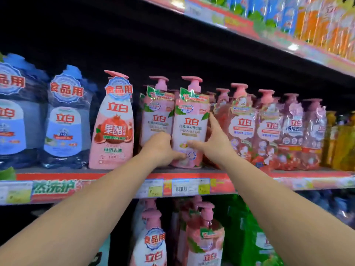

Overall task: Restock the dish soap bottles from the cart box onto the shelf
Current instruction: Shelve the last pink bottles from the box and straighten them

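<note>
A shop aisle, dim at the back, with a red-edged shelf (192,172) running across at chest height and price tags (180,188) clipped along its front lip. On it stands a pink pump bottle of dish soap (191,120), upright near the front edge, touching a matching pink bottle (156,114) on its left. The person's left hand (163,148) grips the bottle low on its left side, fingers curled round the base with the thumb on the label. The right hand (213,143) holds its right side, thumb across the front and a finger stretched up along the edge. To the left stand a pomegranate-labelled bottle (113,127) and blue refill pouches (65,120); to the right, a row of red pump bottles (269,131). More pink bottles (203,237) sit on the shelf below.
</note>
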The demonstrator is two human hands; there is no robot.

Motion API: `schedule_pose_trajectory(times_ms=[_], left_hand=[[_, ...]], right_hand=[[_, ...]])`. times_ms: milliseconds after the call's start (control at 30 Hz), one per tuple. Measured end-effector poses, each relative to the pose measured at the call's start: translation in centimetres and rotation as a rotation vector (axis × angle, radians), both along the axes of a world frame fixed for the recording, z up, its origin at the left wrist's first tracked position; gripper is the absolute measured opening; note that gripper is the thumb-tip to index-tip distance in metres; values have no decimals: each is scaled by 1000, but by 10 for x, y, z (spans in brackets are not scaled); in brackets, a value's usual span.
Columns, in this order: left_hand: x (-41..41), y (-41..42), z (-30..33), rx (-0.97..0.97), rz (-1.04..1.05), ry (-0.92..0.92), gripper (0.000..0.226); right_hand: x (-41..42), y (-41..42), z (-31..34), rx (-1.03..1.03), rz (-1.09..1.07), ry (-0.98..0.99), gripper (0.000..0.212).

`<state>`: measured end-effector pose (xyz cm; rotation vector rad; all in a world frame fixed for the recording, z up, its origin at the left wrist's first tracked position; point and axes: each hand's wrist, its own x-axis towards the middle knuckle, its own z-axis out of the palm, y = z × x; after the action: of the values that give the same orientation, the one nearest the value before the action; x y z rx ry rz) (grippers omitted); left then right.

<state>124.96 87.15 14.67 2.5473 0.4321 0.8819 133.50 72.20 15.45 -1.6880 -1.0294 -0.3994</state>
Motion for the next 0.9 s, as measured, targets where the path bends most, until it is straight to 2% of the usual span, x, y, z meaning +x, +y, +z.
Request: schedule_pose_trajectory(times_ms=[133, 233, 300, 400, 533, 667, 900], left_hand=[[2, -4, 1, 82, 54, 28, 53], [-11, -3, 4, 167, 60, 156, 49], [-25, -7, 3, 206, 73, 283, 59], [-46, -18, -3, 233, 100, 434, 98], [-55, -25, -2, 249, 71, 610, 115], [-52, -28, -2, 213, 73, 600, 101], [-52, -26, -3, 174, 85, 569, 104]], right_hand=[[14, 12, -12, -80, 12, 60, 129], [27, 21, -14, -86, 13, 86, 139], [29, 22, -11, -119, -3, 103, 133], [32, 24, -7, -165, -21, 122, 118], [35, 25, -5, -194, -8, 137, 109], [36, 22, -4, -202, 5, 145, 108], [31, 26, -5, -233, -23, 206, 116]])
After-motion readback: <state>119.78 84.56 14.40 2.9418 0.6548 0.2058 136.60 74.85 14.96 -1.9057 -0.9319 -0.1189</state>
